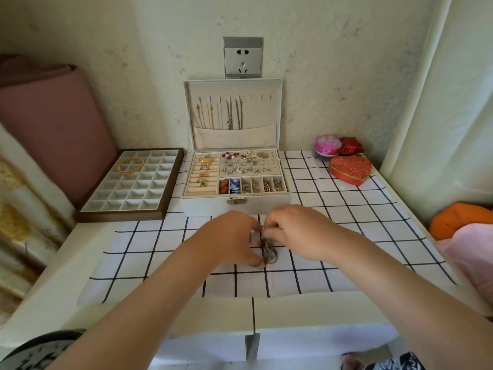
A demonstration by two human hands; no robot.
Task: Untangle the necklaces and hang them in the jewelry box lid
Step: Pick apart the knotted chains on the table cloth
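**Some chains hung, one knot left between our hands**

We are working on a tangled clump of thin gold and grey metal necklaces [269, 251]. It lies on the white, black-gridded tablecloth [346, 236], directly between our two hands. Our left hand [229, 237] curls round the clump, thumb low and forefinger high, pinching the mass. Our right hand [296, 231] pinches a strand at the top of it between thumb and fingertips. We cannot tell how many necklaces are knotted in there.

Just beyond our hands stands the white padded jewelry box [266, 206], its cream-lined lid [278, 116] upright against the wall. Inside the lid, thin gold chains [205, 113] hang on the left-hand side. Silver chains [234, 113] hang just beside them, and all the ends drop behind a cream fabric pocket [256, 138]. The small hooks [260, 98] toward the right-hand side are bare.

We judge the task partly done. Several necklaces are up, while this clump has to be teased apart and each chain carried to a free hook.

Beyond our left hand sits a brown-framed white compartment tray [112, 198] holding a gold loop [130, 164]. Beyond our right hand lies a red heart-shaped box [349, 168].
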